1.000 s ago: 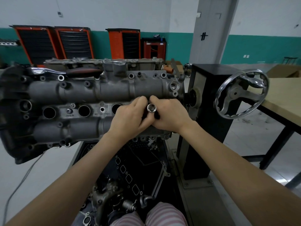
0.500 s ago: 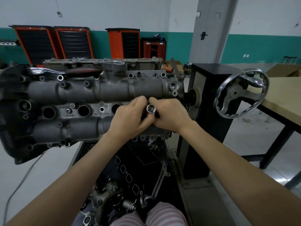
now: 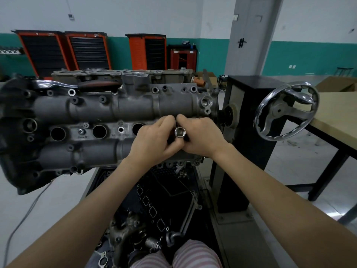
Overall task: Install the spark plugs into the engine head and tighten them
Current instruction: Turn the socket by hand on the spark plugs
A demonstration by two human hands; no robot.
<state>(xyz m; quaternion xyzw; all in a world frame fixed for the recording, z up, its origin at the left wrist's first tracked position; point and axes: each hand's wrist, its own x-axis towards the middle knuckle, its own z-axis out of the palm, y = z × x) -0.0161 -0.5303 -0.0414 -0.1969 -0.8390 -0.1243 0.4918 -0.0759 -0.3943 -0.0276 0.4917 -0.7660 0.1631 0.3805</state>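
Both hands met over the right end of the engine head [image 3: 108,111], closed around a chrome spark plug socket [image 3: 179,131] whose open square-drive end faced the camera. The left hand [image 3: 154,141] curled round the socket from the left, thumb laid under it and fingers arched over the top; the right hand [image 3: 201,137] pinched it from the right, its fingertips touching those of the left above the tool. The socket stood in line with the rightmost plug well, which the hands hid, so whether a spark plug sat in the socket or the well could not be told. To the left along the same row, three round plug wells [image 3: 99,131] lay open and dark between the two cast camshaft housings. A ratchet handle with a dark red grip [image 3: 96,85] rested on the far upper edge of the head. The head was held sideways on a black engine stand [image 3: 249,132], whose chrome handwheel [image 3: 286,111] stood just right of the hands. Beneath the head, a dark tray [image 3: 166,192] held gaskets and loose engine parts. A wooden-topped table [image 3: 336,120] stood at the right, and orange tool cabinets [image 3: 63,51] lined the green-banded back wall.
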